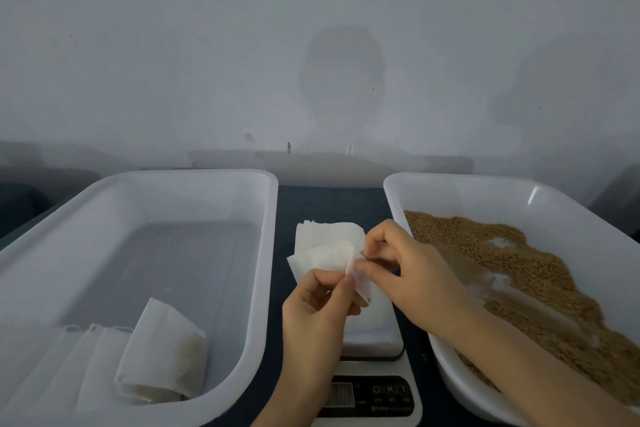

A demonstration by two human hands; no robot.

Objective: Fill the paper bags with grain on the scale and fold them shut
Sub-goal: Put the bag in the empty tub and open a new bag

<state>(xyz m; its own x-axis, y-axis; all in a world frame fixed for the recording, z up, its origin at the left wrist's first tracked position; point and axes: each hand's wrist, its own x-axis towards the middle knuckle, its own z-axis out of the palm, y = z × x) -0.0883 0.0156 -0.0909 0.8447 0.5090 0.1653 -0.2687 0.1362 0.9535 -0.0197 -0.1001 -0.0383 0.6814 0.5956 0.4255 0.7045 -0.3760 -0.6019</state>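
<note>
Together, left hand and right hand pinch one paper bag (white) above the scale; fingers curled.

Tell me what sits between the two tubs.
In the head view: the scale, a stack of bags by its far end, and the left hand and right hand pinching one bag above it.

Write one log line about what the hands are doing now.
left hand: pinches paper bag | right hand: pinches same bag | bag: flat, above scale | grain: in right tray

scale hemmed between left tub, grain tub
</note>
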